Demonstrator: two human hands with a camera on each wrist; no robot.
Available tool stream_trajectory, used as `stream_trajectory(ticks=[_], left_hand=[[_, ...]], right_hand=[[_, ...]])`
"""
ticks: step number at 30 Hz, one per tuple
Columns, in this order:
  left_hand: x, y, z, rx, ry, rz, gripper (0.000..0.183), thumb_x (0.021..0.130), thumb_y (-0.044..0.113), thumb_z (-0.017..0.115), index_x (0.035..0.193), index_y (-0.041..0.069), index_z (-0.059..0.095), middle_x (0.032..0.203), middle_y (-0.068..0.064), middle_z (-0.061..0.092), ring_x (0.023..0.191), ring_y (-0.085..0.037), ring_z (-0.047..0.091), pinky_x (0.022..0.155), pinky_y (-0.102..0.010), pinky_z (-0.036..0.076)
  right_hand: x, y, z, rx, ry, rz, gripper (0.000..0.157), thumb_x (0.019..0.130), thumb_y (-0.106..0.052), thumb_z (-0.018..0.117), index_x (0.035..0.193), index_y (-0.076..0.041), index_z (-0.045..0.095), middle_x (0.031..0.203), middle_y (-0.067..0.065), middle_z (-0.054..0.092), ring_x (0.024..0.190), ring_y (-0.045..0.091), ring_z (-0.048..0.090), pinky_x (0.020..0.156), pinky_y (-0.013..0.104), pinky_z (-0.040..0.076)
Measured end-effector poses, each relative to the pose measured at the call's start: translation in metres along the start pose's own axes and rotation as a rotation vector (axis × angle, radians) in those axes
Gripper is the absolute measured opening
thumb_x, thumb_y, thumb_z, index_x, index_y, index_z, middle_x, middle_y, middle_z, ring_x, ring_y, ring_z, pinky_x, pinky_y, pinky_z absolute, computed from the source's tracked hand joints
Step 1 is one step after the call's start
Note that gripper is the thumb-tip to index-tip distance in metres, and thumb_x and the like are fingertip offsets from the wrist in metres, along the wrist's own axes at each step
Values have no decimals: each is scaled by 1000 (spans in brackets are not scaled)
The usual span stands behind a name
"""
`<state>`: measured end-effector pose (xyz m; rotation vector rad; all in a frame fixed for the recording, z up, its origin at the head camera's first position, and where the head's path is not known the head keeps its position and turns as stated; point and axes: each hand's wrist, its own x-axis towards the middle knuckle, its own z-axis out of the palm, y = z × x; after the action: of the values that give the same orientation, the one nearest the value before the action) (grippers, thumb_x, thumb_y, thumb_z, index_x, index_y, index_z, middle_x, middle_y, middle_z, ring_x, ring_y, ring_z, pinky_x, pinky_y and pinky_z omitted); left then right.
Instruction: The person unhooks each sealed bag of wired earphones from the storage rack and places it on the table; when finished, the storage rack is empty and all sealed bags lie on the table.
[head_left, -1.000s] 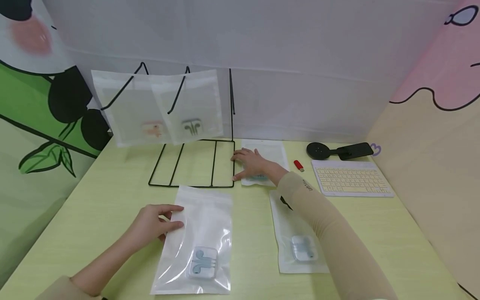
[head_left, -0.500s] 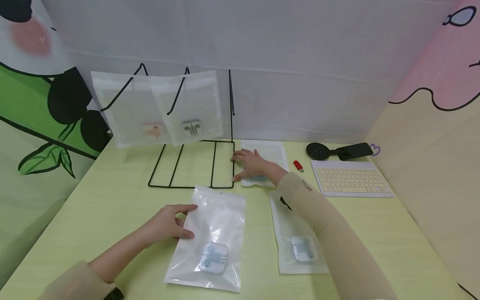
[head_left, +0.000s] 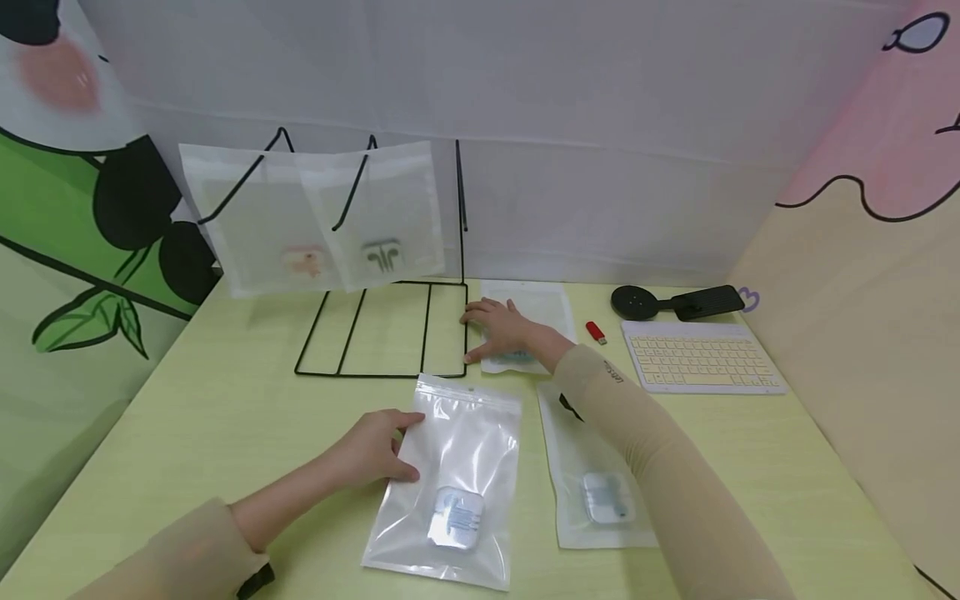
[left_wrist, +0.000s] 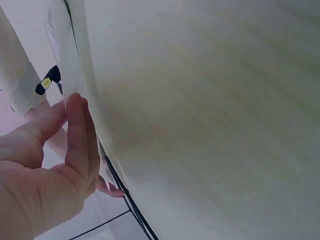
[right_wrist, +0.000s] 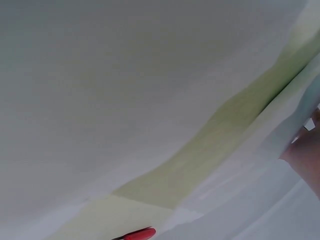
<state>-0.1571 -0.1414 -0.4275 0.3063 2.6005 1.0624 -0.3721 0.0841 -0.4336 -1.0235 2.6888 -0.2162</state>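
My left hand (head_left: 375,450) pinches the left edge of a clear-and-white zip-lock bag (head_left: 468,442) at the table's front middle. A boxed pair of earphones (head_left: 456,518) shows through its lower half. In the left wrist view, the bag edge passes between my thumb and fingers (left_wrist: 77,132). My right hand (head_left: 501,327) is spread over the right side of a black wire rack (head_left: 426,329), thumb and fingertips at its base rod. Beneath that hand lies a second bag (head_left: 543,302), partly covered. Only a bit of my right hand (right_wrist: 306,152) shows in the right wrist view.
Two white bags, a left one (head_left: 255,217) and a right one (head_left: 405,200), hang on the rack's hooks. Another bag (head_left: 581,462) lies partly under my right sleeve. A red USB stick (head_left: 596,332), white keyboard (head_left: 705,358) and black folding stand (head_left: 675,302) lie to the right.
My left hand has moved rightward with the zip-lock bag, which has turned slightly and now sits in front of the rack's right side. The right hand stays in place on the rack.
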Motion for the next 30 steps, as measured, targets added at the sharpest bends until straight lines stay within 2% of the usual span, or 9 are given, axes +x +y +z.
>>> stream_trajectory(ticks=[5,9,11,14,18,23,30], left_hand=[[1,10,7,34,62,-20,72,62,11,87,125,-4,57,95,-7,61,68,-12,54,60,-24,48],[1,17,12,32,67,-32,71,64,13,87,125,-5,57,100,-8,64,71,-11,56,64,-24,49],[0,19,14,25,54,-41,73,65,15,86,127,-6,55,99,-7,64,70,-11,55,64,-24,49],[-2,20,16,-38,8,-55,79,66,14,85,132,-7,48,96,-6,63,58,-11,59,58,-25,50],[-6,16,12,-113,-67,-33,84,69,10,83,138,-8,39,93,-6,62,44,-16,60,51,-27,50],[-9,8,6,-91,-110,14,87,67,9,84,140,-3,39,91,-7,55,44,-17,58,45,-30,51],[-10,7,-5,-65,-113,4,87,66,12,85,141,7,43,92,-7,53,45,-17,57,45,-31,51]], right_hand=[[0,-1,0,-11,-4,9,82,75,-67,63,142,-26,39,155,-1,22,145,26,12,111,63,5],[-1,-1,0,-15,-12,15,81,76,-67,62,143,-27,38,156,-2,21,145,26,10,112,62,4],[-1,-2,-1,-11,-16,14,82,76,-67,62,143,-27,38,156,-1,20,145,26,9,112,62,3],[-2,-3,-1,-8,-20,14,81,77,-67,62,143,-27,38,156,-1,20,146,26,8,112,61,3],[-3,-4,-3,-6,-26,15,81,77,-66,62,143,-27,37,156,-1,19,146,26,7,112,61,3],[-3,-5,-3,-3,-28,12,81,78,-65,63,144,-26,37,156,-1,19,146,26,7,112,61,2],[-3,-5,-2,-18,-18,9,81,77,-64,64,143,-25,38,156,0,21,145,26,9,111,63,4]])
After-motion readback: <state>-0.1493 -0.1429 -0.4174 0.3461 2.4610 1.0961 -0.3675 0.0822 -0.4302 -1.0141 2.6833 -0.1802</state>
